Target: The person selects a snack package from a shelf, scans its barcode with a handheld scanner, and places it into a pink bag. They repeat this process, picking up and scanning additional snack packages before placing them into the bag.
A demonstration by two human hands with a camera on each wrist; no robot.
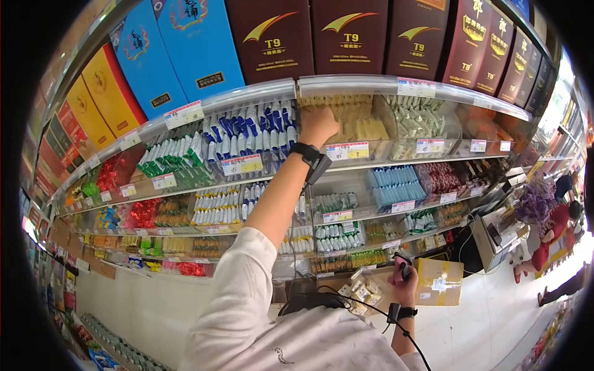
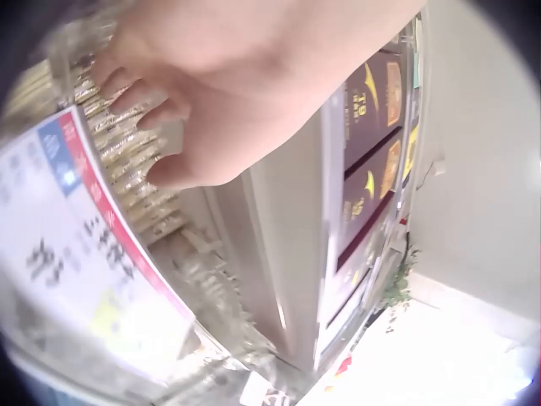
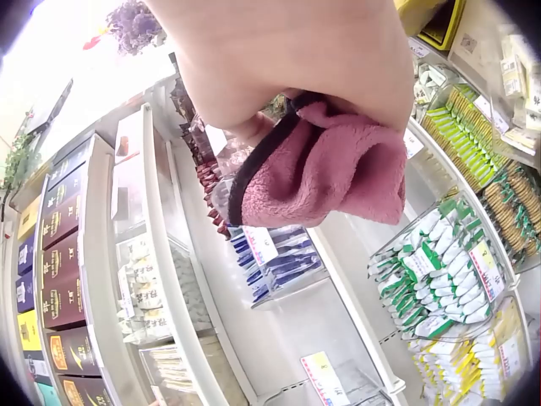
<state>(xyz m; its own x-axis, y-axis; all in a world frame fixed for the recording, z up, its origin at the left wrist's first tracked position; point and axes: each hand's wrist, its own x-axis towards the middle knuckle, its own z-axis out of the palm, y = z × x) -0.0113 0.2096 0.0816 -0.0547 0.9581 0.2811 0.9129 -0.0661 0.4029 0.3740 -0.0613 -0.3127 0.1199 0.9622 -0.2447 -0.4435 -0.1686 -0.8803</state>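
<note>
In the head view my left hand (image 1: 318, 125) reaches into an upper-shelf bin of pale-yellow wrapped packets (image 1: 370, 130). The left wrist view shows its bent fingers (image 2: 135, 97) over the row of packets (image 2: 139, 161), with a gap between thumb and forefinger. A price label (image 2: 84, 245) hangs in front of the bin. Low on the right, my right hand (image 1: 405, 287) grips a pink cloth with dark edging (image 3: 330, 173). The cloth is bunched in the fingers and its folds hang out below them.
Tall dark T9 boxes (image 1: 346, 40) and blue boxes (image 1: 201, 43) stand above the shelf. Bins of blue-and-white packets (image 1: 250, 133) and green-and-white packets (image 1: 173, 154) sit to the left. A taped carton (image 1: 439, 281) is beside the right hand; a cable (image 1: 365, 303) crosses near it.
</note>
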